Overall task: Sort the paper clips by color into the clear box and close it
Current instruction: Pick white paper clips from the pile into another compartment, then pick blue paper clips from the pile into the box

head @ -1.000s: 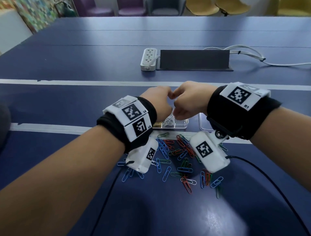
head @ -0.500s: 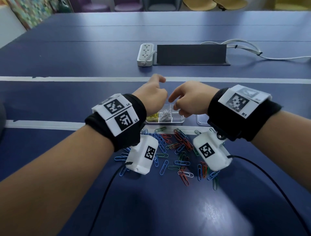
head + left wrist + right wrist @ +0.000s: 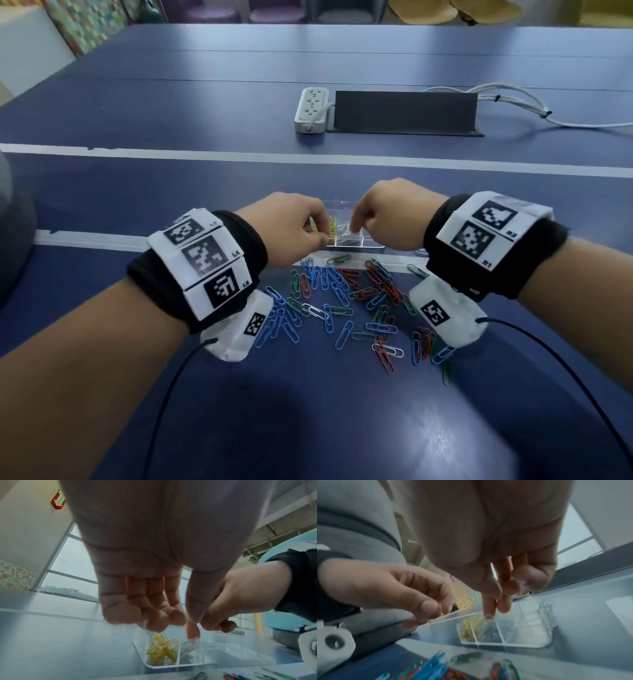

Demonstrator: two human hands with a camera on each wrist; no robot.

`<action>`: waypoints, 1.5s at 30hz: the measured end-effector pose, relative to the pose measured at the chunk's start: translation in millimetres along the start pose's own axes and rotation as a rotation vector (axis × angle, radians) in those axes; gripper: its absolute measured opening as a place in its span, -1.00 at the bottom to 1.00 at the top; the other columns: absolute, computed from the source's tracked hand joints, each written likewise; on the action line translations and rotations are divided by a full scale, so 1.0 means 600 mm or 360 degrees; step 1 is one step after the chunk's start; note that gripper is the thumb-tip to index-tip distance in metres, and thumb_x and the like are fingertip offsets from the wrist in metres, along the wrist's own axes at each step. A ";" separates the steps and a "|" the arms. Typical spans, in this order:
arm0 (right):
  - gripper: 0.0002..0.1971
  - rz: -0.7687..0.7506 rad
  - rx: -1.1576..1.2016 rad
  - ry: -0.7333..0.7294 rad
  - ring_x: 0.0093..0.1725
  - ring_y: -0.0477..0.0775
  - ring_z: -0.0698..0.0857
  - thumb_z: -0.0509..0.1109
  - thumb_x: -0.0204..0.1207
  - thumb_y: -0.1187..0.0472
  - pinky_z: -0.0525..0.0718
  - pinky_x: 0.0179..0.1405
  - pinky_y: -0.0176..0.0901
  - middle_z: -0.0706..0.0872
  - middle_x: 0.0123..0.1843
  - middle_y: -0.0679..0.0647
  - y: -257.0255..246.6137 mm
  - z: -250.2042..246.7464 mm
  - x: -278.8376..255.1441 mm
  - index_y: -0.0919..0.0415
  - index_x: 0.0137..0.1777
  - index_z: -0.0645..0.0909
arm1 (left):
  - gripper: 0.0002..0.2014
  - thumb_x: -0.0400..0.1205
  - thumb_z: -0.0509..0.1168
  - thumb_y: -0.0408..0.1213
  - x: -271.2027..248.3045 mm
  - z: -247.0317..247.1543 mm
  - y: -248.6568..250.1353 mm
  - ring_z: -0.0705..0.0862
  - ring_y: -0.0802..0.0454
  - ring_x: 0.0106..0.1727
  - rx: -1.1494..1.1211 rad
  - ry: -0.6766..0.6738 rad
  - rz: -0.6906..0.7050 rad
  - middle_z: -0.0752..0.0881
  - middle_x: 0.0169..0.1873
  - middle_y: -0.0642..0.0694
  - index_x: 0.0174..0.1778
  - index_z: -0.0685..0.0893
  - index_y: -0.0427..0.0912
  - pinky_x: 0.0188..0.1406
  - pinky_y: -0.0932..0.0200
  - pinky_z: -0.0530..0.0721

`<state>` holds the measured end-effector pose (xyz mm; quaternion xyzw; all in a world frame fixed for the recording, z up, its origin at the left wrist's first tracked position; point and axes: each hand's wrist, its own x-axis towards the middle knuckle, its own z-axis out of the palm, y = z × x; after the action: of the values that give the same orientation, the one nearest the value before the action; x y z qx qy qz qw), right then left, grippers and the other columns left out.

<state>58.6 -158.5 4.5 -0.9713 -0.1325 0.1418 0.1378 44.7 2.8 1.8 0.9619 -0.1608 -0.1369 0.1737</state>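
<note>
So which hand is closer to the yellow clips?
Left. The left hand is right over the yellow clips in the end compartment of the box, fingertips just above them. The right hand points into the next compartment, with the silver clips.

Meeting room: long table (image 3: 205, 102), chairs (image 3: 421, 10), power strip (image 3: 311, 109).

Both hands, left (image 3: 291, 228) and right (image 3: 390, 214), hang close together, fingers curled downward.
</note>
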 end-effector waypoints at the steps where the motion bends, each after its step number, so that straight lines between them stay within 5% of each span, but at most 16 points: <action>1: -0.63 -0.0009 -0.0019 -0.0031 0.07 0.13 0.65 0.15 0.52 0.35 0.59 0.11 -0.17 0.77 0.17 0.11 0.000 0.005 0.000 0.10 0.11 0.76 | -0.95 0.60 0.29 -0.11 -0.004 0.000 -0.004 0.46 0.29 -0.37 0.0047 -0.0045 0.0002 0.54 -0.38 0.15 -0.10 0.63 0.05 -0.24 0.25 0.42; 4: -0.61 -0.0008 0.0045 -0.0003 0.07 0.13 0.65 0.14 0.51 0.35 0.59 0.14 -0.17 0.75 0.18 0.10 0.002 0.007 0.002 0.06 0.11 0.75 | -0.96 0.57 0.33 -0.12 -0.018 0.005 -0.014 0.48 0.30 -0.37 0.0155 -0.0173 0.0012 0.55 -0.40 0.18 -0.16 0.67 0.05 -0.17 0.27 0.43; 8: -0.67 -0.0171 -0.0008 0.0118 -0.09 0.07 0.61 0.20 0.49 0.30 0.55 0.00 -0.22 0.72 -0.11 0.03 -0.008 0.011 -0.019 0.07 0.03 0.78 | -0.90 0.47 0.43 -0.10 -0.036 0.014 -0.017 0.54 0.25 -0.40 0.0240 -0.0324 0.0028 0.63 -0.44 0.11 -0.19 0.77 0.00 -0.27 0.25 0.56; 15: -0.76 -0.0471 -0.0313 -0.0251 -0.21 0.17 0.71 0.25 0.39 0.26 0.72 -0.12 -0.12 0.80 -0.22 0.13 -0.027 0.039 -0.089 0.20 -0.15 0.77 | -0.85 0.42 0.47 0.01 -0.044 0.032 0.001 0.59 0.13 -0.29 0.0451 -0.0407 0.0146 0.53 -0.48 0.15 -0.19 0.78 0.07 -0.17 0.14 0.68; 21: -0.80 -0.0379 -0.0503 -0.0439 -0.22 0.24 0.71 0.28 0.36 0.21 0.75 -0.17 -0.08 0.75 -0.29 0.16 -0.004 0.041 -0.137 0.24 -0.19 0.73 | -0.85 0.46 0.41 -0.06 -0.048 0.040 0.008 0.70 -0.01 -0.12 0.0553 -0.0352 0.0182 0.51 -0.43 0.15 -0.40 0.61 0.07 -0.30 0.15 0.58; 27: -0.81 -0.0331 -0.0477 -0.0363 -0.14 0.27 0.73 0.33 0.36 0.13 0.76 -0.12 0.00 0.71 -0.23 0.16 0.010 0.064 -0.152 0.21 -0.16 0.71 | -0.80 0.41 0.30 -0.12 -0.051 0.047 0.011 0.66 0.00 -0.14 0.0561 -0.0398 0.0231 0.54 -0.40 0.12 -0.50 0.46 0.04 -0.28 0.15 0.60; 31: -0.73 -0.0299 -0.0457 -0.0262 -0.24 0.29 0.59 0.29 0.41 -0.01 0.62 -0.23 -0.09 0.39 -0.40 0.07 0.008 0.078 -0.167 0.20 -0.32 0.47 | -0.79 0.38 0.27 -0.14 -0.052 0.047 0.005 0.62 0.00 -0.21 0.0523 -0.0414 0.0274 0.56 -0.42 0.07 -0.53 0.39 0.02 -0.15 0.06 0.71; 34: -0.72 -0.0287 -0.0389 -0.0210 -0.17 0.28 0.62 0.25 0.44 -0.03 0.48 -0.26 -0.11 0.45 -0.33 0.10 0.004 0.086 -0.179 0.13 -0.35 0.34 | -0.78 0.37 0.27 -0.16 -0.055 0.042 0.007 0.51 0.07 -0.34 0.0418 -0.0331 0.0320 0.52 -0.46 0.07 -0.52 0.36 0.00 -0.19 0.06 0.67; 37: -0.78 -0.0230 -0.0216 -0.0172 -0.21 0.29 0.55 0.16 0.46 0.00 0.45 -0.27 -0.10 0.42 -0.37 0.08 0.009 0.075 -0.182 0.12 -0.28 0.35 | -0.79 0.39 0.29 -0.22 -0.057 0.037 0.017 0.47 0.18 -0.46 0.0289 -0.0255 0.0328 0.50 -0.53 0.08 -0.48 0.38 0.01 -0.36 0.27 0.51; 41: -0.69 0.0117 0.0202 -0.0059 -0.48 0.01 0.34 0.12 0.46 0.06 0.44 -0.38 -0.08 0.37 -0.56 0.06 0.049 0.026 -0.163 0.25 -0.42 0.34 | -0.87 0.47 0.24 -0.30 -0.048 0.042 0.026 0.50 0.22 -0.45 0.0152 -0.0210 0.0392 0.56 -0.46 0.08 -0.19 0.49 0.06 -0.36 0.40 0.45; 45: -0.67 0.0328 0.0457 -0.0067 -0.54 -0.04 0.53 0.23 0.31 0.02 0.60 -0.30 -0.13 0.65 -0.54 0.16 0.104 -0.002 -0.152 0.30 -0.46 0.52 | -0.74 0.57 0.17 -0.35 -0.031 0.046 0.044 0.52 0.25 -0.37 0.0114 -0.0252 0.0442 0.61 -0.37 0.10 0.03 0.58 0.12 -0.31 0.42 0.48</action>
<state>-11.7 -243.6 8.3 -0.9468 -0.0136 0.1931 0.2570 12.3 -21.9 -9.5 0.9222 -0.3101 -0.1813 0.1432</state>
